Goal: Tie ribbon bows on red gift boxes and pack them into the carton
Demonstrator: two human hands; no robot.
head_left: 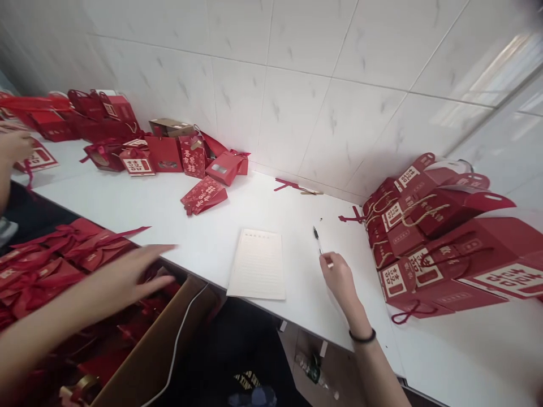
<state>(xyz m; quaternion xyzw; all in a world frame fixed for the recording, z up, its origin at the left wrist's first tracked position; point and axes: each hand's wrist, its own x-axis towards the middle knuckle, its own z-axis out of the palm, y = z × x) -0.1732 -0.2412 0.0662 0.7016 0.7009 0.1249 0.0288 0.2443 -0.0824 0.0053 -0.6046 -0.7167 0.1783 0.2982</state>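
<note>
Left hand (131, 277): blurred, fingers extended, thumb spread wide, nothing in its grasp; over the carton (156, 333) of red packets (25, 277), fingertips near the front edge of the table (186, 232). White cable (175, 345) below and right of it, along the carton wall. Right hand (338, 277): fingers curled in, pinching near end of the pen (318, 239), dark end pointing away. Right forearm (377, 362) crosses the front edge; plastic bottle (314, 370) on the floor, left of that forearm. Notepad (257, 265) between the hands, its near side close to the edge; room to move leftward between it and the right hand, also ahead. Rightward, stacked gift boxes (441, 249) limit travel. Table white, flat. Ahead of right hand, loose ribbon (288, 183) near the wall base; ahead of left hand, row of red boxes (165, 152). Co-worker's hand (16, 146) far left. Marbled tile wall (297, 96) behind.
</note>
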